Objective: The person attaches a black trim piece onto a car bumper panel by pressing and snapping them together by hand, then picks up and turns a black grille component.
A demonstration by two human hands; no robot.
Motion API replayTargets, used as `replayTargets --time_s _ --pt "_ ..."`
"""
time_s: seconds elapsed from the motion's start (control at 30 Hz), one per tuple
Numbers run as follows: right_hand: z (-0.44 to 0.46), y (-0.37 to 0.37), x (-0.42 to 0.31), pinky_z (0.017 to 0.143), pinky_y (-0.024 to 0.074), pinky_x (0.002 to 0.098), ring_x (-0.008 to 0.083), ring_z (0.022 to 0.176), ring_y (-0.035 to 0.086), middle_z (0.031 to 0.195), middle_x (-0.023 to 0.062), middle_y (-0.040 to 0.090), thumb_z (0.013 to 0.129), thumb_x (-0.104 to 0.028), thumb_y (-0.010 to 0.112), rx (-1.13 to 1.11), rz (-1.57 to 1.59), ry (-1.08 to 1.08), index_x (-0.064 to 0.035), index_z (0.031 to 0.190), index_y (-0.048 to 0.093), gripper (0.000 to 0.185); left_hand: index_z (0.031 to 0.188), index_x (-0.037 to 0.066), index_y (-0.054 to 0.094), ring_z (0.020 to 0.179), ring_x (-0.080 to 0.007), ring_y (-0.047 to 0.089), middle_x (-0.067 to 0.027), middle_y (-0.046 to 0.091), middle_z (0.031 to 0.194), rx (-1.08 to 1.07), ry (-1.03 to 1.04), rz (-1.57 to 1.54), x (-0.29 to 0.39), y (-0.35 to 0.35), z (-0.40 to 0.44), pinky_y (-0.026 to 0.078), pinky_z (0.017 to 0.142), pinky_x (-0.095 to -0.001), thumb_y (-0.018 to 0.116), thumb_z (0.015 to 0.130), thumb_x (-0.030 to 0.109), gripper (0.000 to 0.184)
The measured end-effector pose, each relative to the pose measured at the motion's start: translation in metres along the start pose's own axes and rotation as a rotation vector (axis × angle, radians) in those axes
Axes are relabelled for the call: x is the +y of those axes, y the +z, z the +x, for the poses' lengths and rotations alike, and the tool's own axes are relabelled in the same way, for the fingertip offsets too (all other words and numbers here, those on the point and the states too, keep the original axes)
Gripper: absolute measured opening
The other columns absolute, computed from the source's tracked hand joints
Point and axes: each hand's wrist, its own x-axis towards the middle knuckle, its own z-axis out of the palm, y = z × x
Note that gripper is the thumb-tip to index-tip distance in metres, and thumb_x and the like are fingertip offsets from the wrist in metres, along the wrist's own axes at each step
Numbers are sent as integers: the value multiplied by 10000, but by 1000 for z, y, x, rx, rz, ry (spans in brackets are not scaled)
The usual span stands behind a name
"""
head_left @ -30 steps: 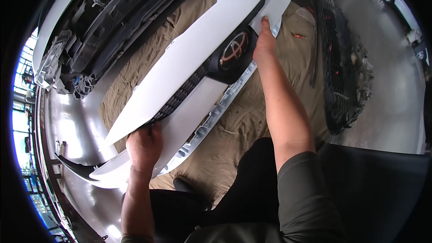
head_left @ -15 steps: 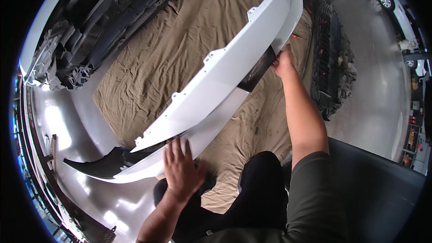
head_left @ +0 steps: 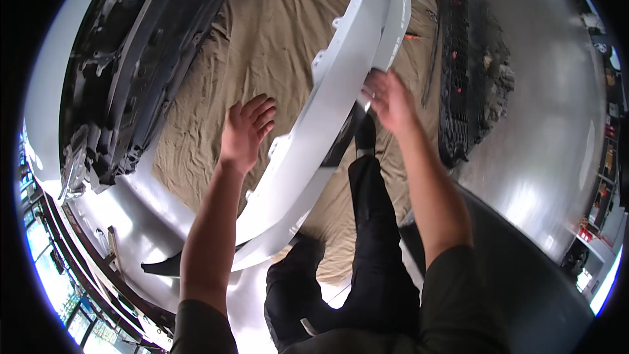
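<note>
A long white car bumper cover [head_left: 321, 118] lies diagonally across a brown cloth [head_left: 275, 39]. Its lower end carries a black part [head_left: 162, 265]. A dark panel [head_left: 342, 136] shows along its right side. My left hand [head_left: 244, 134] is raised over the cloth, left of the bumper cover, holding nothing, its fingers loosely spread and a little curled. At the bumper cover's right edge is my right hand [head_left: 392, 101], its fingers stretched toward the white surface and smeared by motion. Whether those fingertips touch it I cannot tell.
On the left stands a large bumper with its black inner side showing [head_left: 144, 46]. A black grille-like part [head_left: 458, 72] lies at the right on the shiny floor [head_left: 544, 111]. My legs [head_left: 373, 223] straddle the near cloth, and a dark panel [head_left: 498, 255] is at the lower right.
My left hand has left the bumper cover's lower part and moved up and left over the cloth. My right hand has come off its grip at the right edge. The bumper cover appears turned more upright.
</note>
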Motion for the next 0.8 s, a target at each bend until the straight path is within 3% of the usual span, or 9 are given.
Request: replayTargets --time_s 0.07,0.13,0.27,0.3,0.47,0.5,0.6,0.77,0.8 --pt "10 -7 -6 1081 504 427 283 1244 633 1377 174 639 1106 -452 503 -52 -4 43 51 1439 513 603 1476 45 548 1176 -212 608 -69 652 1382 -11 -141 69 2 32 80 461 1008 -364 310 1064 635 758" --pt "15 -8 -17 1078 501 419 264 1249 631 1378 171 641 1114 -441 493 -18 -10 109 41 1444 510 584 1411 53 601 1119 -212 630 -47 692 1300 -239 -323 -145 -6 42 150 470 986 -356 371 1034 668 758" --pt "31 -15 -30 1155 461 462 294 1362 571 1478 186 566 1125 -370 476 -70 -18 125 38 1533 421 579 1334 51 652 979 -261 706 -83 760 1121 -267 -572 -169 -19 68 240 553 920 -412 454 1015 626 687" --pt "33 -14 -38 1182 437 460 301 1381 556 1505 194 547 1125 -338 478 -107 -16 163 32 1557 396 574 1323 42 659 953 -285 727 -111 773 1076 -129 -631 -34 -3 109 235 583 896 -437 461 1013 615 681" --pt "44 -29 -49 1235 356 431 285 1487 444 1630 184 419 1126 -249 477 -308 -75 140 28 1632 269 613 1324 72 651 1053 -261 725 -113 740 1164 -200 -590 -37 12 134 263 600 920 -451 560 1007 533 568" --pt "47 -30 -50 1217 375 396 292 1477 449 1585 221 445 1119 -148 474 -329 -113 113 72 1607 276 571 1328 83 649 1059 -260 725 -112 736 1184 -230 -577 -48 14 137 268 605 917 -459 570 1009 520 547" --pt "59 -25 -54 1118 457 392 308 1305 592 1313 230 600 1051 -102 503 -282 -226 12 47 1573 360 562 1336 90 640 1066 -258 725 -101 725 1220 -399 -603 -2 20 149 281 612 903 -459 575 1023 485 509" --pt "81 -27 -76 873 512 424 339 963 627 1038 233 594 915 -56 525 -317 -529 50 65 1518 407 626 1359 95 623 1076 -264 723 -105 721 1219 -211 -687 166 24 161 285 610 919 -451 577 1029 457 493" --pt "84 -26 -84 936 506 400 298 1017 628 1092 204 583 912 -7 501 -339 -534 106 58 1526 410 624 1364 95 619 1081 -264 723 -107 720 1221 -199 -703 186 24 161 287 609 923 -450 579 1031 444 484"
